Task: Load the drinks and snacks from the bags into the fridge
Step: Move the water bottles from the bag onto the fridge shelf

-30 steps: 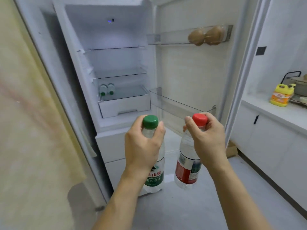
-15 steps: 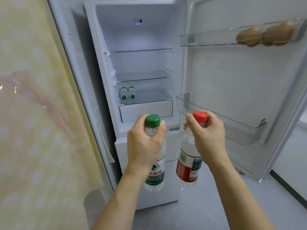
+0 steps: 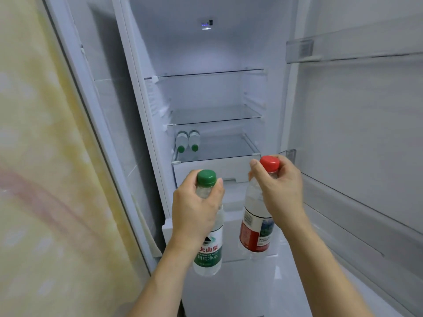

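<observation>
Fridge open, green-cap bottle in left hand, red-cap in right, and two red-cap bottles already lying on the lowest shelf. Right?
Not quite. In the head view the two bottles lying on the lowest shelf have green caps, not red. The rest stands: the fridge is open, the left hand grips the green-cap bottle and the right hand grips the red-cap bottle.

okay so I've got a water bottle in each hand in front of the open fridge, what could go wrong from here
1. Both hands are full: the left hand grips the green-capped bottle and the right hand the red-capped bottle, each near the neck, so a slip could drop one.
2. The two bottles lying on the lowest shelf could roll if bumped.
3. The lower door bin juts out beside your right arm and may catch it.
</observation>
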`<move>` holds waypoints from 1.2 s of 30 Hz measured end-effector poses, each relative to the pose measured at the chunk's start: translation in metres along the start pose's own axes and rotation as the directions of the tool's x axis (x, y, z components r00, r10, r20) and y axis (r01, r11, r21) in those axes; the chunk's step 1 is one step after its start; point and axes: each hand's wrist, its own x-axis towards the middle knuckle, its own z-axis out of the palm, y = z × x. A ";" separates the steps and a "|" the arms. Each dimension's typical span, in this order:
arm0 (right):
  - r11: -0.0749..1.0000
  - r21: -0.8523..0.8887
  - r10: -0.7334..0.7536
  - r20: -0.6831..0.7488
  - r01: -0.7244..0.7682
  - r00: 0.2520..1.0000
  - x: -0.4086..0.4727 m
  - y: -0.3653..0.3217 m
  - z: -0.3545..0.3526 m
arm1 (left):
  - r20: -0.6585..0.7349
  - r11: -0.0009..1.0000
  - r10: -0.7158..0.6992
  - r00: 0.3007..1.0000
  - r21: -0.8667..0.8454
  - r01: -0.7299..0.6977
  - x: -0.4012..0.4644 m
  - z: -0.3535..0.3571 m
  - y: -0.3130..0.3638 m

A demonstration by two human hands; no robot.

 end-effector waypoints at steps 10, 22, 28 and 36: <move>0.999 -0.011 0.038 0.049 -0.038 0.998 0.106 0.049 0.057 | -0.055 0.998 -0.060 0.997 0.030 0.062 0.098 0.038 -0.061; 1.000 -0.005 0.013 -0.046 -0.013 0.999 0.202 0.093 0.134 | -0.032 0.999 0.031 0.999 -0.036 -0.032 0.214 0.066 -0.126; 0.999 0.034 -0.029 -0.214 0.037 0.976 0.240 0.112 0.158 | -0.053 0.990 0.109 0.993 -0.081 -0.113 0.268 0.083 -0.156; 0.989 0.108 -0.054 -0.365 0.100 0.929 0.283 0.149 0.178 | -0.183 0.971 0.213 0.960 -0.069 -0.229 0.304 0.114 -0.189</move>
